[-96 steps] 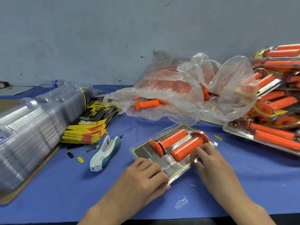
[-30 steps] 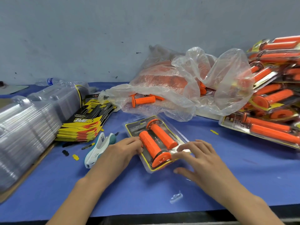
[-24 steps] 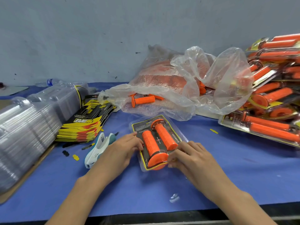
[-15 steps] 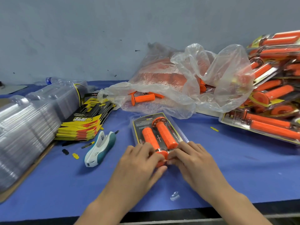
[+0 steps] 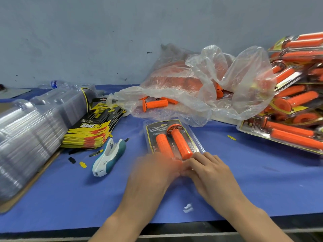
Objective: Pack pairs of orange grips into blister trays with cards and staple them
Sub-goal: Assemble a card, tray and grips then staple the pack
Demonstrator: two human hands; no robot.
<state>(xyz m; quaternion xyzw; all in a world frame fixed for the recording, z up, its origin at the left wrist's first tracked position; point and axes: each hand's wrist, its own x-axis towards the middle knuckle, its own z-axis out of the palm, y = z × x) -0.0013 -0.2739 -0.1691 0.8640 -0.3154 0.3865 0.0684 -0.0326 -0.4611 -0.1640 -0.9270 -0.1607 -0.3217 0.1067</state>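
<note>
A clear blister tray (image 5: 195, 142) with a black and yellow card and two orange grips (image 5: 180, 144) lies on the blue table, its long side pointing away from me. My left hand (image 5: 153, 173) is motion-blurred and covers the tray's near left end. My right hand (image 5: 211, 170) presses on the near right end with its fingertips. Both hands meet at the near edge, which they hide. A white and teal stapler (image 5: 109, 157) lies to the left of the tray, untouched.
A stack of yellow-black cards (image 5: 90, 131) and stacked clear trays (image 5: 31, 133) lie at the left. A plastic bag of loose grips (image 5: 192, 91) sits behind the tray. Finished packs (image 5: 293, 105) pile up at the right. Small scraps dot the table.
The tray was turned from lying crosswise to pointing away from me. My left hand came off its left side onto the near end, beside my right hand.
</note>
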